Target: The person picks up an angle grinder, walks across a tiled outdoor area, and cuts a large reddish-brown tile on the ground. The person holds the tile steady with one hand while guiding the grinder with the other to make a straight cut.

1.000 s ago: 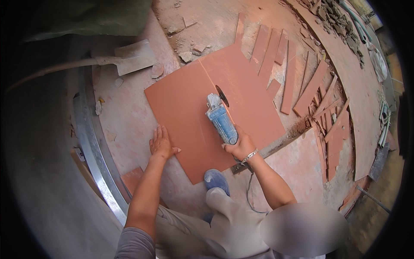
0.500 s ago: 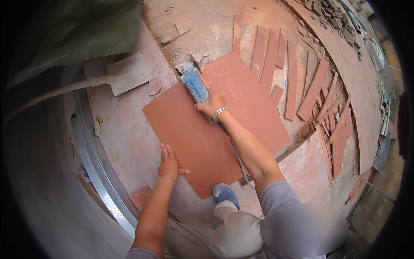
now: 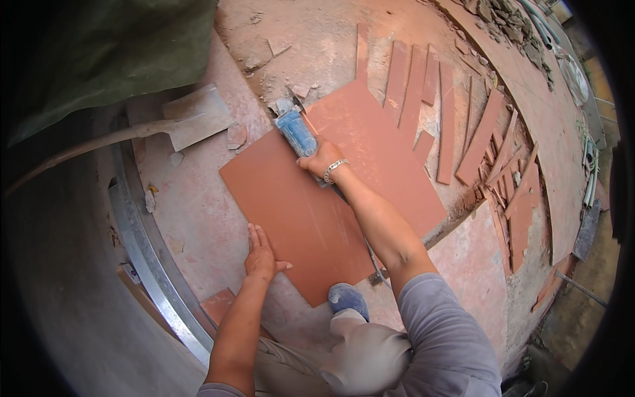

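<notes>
Right hand: the right hand (image 3: 322,161) is wrapped tight around a blue cutting tool (image 3: 296,132).
Tool: it sits at the far edge of the big red tile (image 3: 331,198); its blade end looks to be touching the tile, but dust hides it.
Left hand: the left hand (image 3: 260,255) lies flat and open on the tile's near left edge.
Tile: it lies flat on the dusty floor (image 3: 192,198).
Strips: thin red cut strips (image 3: 440,112) lie on the floor past the tile's far right side.
Shoe: a blue shoe (image 3: 348,299) touches the tile's near corner.
</notes>
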